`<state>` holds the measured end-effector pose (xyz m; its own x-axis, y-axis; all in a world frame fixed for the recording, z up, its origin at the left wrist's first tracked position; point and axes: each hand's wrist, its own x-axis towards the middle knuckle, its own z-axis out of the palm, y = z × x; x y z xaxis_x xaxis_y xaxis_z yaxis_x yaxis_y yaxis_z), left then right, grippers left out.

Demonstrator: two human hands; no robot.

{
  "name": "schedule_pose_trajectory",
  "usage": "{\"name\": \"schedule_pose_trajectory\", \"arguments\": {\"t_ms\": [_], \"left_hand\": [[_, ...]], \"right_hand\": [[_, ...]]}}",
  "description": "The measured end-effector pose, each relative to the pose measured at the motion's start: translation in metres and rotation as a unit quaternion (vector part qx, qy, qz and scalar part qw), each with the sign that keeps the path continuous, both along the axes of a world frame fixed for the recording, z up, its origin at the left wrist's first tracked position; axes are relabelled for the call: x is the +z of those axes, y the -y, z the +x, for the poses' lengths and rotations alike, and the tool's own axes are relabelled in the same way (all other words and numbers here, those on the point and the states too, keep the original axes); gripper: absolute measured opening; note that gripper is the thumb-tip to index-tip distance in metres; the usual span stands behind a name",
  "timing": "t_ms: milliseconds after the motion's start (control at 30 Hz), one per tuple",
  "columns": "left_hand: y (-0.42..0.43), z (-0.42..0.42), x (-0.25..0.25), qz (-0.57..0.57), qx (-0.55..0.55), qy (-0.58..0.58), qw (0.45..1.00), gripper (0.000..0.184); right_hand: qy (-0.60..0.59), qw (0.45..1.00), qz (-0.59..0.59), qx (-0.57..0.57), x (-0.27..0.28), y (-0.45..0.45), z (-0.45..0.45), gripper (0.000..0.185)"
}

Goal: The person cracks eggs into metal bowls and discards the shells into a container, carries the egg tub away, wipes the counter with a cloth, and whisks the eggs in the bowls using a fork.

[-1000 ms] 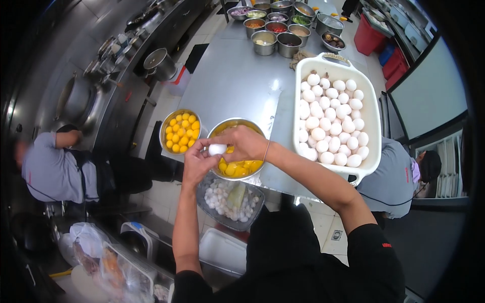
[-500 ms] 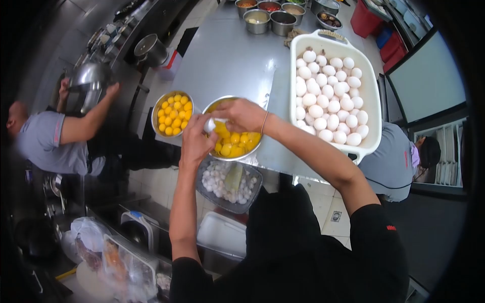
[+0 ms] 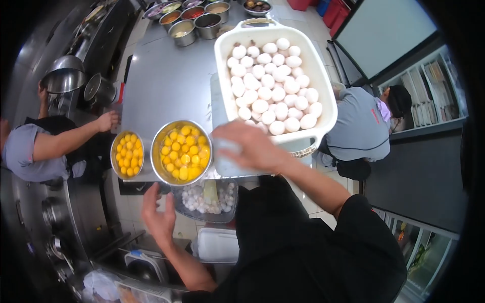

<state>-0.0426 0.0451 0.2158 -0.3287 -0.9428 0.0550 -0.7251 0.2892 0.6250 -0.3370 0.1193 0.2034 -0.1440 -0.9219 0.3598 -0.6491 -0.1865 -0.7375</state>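
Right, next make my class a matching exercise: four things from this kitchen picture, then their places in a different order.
Things
1. whole eggs
2. egg yolks
3. eggshells
4. black cap

Places
A. in steel bowls
B. worn by a co-worker
C. in the white basin
D. in the dark grey tub

Pairs: 1-C; 2-A; 3-D; 4-B

No text can be read, the red mark on a grey shirt (small and blurred) included.

Soft sheen on steel table; hands blurred; edges dark, warped
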Motion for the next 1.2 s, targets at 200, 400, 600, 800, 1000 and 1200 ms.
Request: {"name": "schedule_pose_trajectory", "arguments": {"t_ms": [200, 400, 600, 800, 1000, 1200], "left_hand": [[-0.014, -0.188, 0.012, 0.007, -0.318, -0.147, 0.937, 0.032], [-0.023, -0.346, -0.054, 0.084, -0.522, 0.166, 0.832, 0.038], [-0.019, -0.351, -0.057, 0.125, -0.500, 0.103, 0.851, 0.031], [-0.007, -0.226, 0.011, 0.271, -0.312, -0.286, 0.865, 0.039], [0.003, -0.043, -0.029, 0.138, 0.080, -0.569, 0.807, 0.045], [0.028, 0.028, -0.171, -0.028, 0.281, -0.388, 0.877, 0.044]], "right_hand": [[-0.320, 0.874, 0.358, -0.077, 0.009, -0.062, -0.163, 0.038], [-0.274, 0.866, 0.412, 0.068, -0.007, -0.066, -0.206, 0.043], [-0.141, 0.904, 0.395, 0.084, -0.004, -0.064, -0.219, 0.041], [0.438, 0.870, 0.227, -0.010, 0.019, -0.065, -0.185, 0.041], [0.778, 0.602, 0.143, 0.109, 0.016, -0.019, -0.075, 0.052], [0.777, 0.573, 0.260, 0.017, -0.016, 0.036, 0.015, 0.022]]}}
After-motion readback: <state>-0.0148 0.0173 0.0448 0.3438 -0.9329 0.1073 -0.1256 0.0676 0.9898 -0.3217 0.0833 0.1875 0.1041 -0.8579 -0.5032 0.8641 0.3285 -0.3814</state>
